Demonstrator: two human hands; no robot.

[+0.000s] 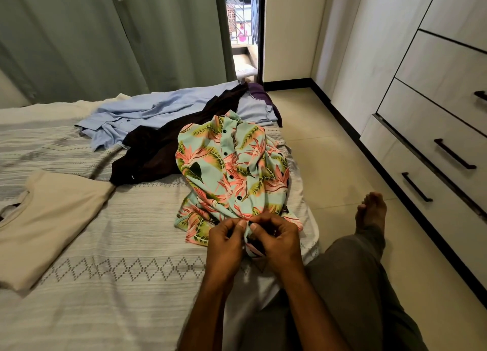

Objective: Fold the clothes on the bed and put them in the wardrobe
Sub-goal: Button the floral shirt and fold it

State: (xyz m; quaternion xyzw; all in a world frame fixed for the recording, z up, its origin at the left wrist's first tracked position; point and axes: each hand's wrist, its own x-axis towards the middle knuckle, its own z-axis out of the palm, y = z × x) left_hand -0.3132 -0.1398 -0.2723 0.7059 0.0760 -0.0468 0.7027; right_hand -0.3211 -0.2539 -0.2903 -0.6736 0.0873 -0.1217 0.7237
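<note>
Closest in, both hands are busy at the near end of the floral shirt, right by the bed's right-hand edge. The left hand pinches the fabric from one side, the right hand pinches from the other, thumbs meeting over the placket — this looks like a button being fastened, so the front lies closed before any folding starts. The shirt runs away from the person, buttons up, collar at the far end, spread where both hands can reach it.

Over toward the left edge, a beige T-shirt lies flat, awaiting its turn, I'd say. Further up, a dark garment sprawls diagonally, and beyond it a light blue shirt sits crumpled near the far edge, a purple item at the far right corner.

On the right, across the floor, the wardrobe stands with its drawers closed. Nothing stowed yet, by the look of it.
</note>
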